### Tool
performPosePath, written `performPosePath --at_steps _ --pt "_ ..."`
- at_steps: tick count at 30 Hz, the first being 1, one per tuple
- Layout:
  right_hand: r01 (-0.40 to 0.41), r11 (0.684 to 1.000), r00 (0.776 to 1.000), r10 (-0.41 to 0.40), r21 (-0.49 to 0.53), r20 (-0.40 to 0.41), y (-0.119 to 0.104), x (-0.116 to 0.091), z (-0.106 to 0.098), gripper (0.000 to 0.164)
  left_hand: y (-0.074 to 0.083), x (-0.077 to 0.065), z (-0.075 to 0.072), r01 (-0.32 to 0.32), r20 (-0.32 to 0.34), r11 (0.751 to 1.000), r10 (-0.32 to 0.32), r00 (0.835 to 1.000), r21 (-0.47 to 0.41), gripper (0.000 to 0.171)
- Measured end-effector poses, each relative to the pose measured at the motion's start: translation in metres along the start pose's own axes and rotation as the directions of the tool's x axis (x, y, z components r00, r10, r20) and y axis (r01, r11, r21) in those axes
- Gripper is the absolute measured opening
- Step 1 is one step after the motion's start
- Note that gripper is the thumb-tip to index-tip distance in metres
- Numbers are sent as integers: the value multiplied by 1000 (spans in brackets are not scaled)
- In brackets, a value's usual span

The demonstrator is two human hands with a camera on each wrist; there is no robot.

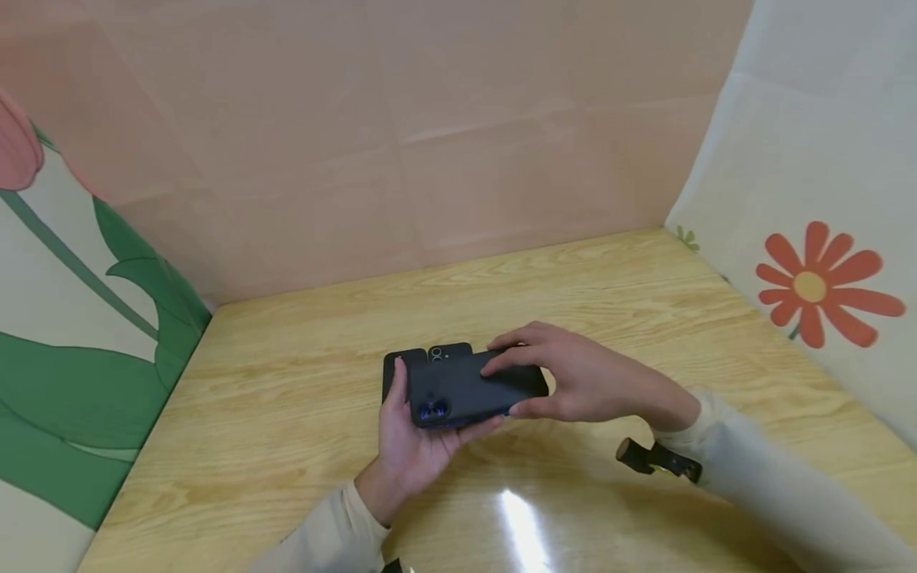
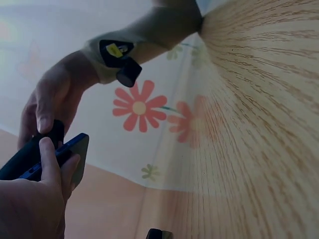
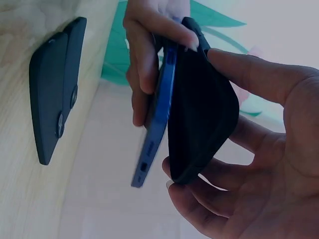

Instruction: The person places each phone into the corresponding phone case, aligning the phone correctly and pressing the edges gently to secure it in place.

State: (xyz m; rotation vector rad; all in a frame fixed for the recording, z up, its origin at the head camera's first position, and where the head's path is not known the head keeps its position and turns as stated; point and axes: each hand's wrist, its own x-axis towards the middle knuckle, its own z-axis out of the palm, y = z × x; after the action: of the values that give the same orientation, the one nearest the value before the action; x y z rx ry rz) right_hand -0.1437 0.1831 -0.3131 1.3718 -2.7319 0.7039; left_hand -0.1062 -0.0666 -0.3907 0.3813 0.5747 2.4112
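Note:
A blue-edged phone (image 3: 158,119) lies in my left hand (image 1: 415,454), thumb on one long side and fingers on the other. Over its back sits a black phone case (image 1: 466,386), with the camera lenses showing through at the left end. In the right wrist view the case (image 3: 204,107) stands away from the phone at the near end, leaving a wedge-shaped gap. My right hand (image 1: 573,374) pinches that end of the case by its edges, thumb on one side and fingers on the other. The phone's screen is mostly hidden.
Two dark, flat phone-shaped pieces (image 3: 50,99) with camera rings lie side by side on the wooden table (image 1: 301,358), just behind my hands. A pink backdrop (image 1: 430,143) rises at the table's far edge, with flower-printed sheets (image 1: 809,159) at the sides.

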Motion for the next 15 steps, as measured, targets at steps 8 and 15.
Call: performPosePath --at_steps 8,15 --pt "14 1000 1000 -13 -14 19 0 1 3 45 0 0 3 20 -29 1000 -20 999 -5 71" --pt "22 999 999 -21 -27 44 2 1 3 46 -1 0 3 26 -38 1000 -26 999 16 63"
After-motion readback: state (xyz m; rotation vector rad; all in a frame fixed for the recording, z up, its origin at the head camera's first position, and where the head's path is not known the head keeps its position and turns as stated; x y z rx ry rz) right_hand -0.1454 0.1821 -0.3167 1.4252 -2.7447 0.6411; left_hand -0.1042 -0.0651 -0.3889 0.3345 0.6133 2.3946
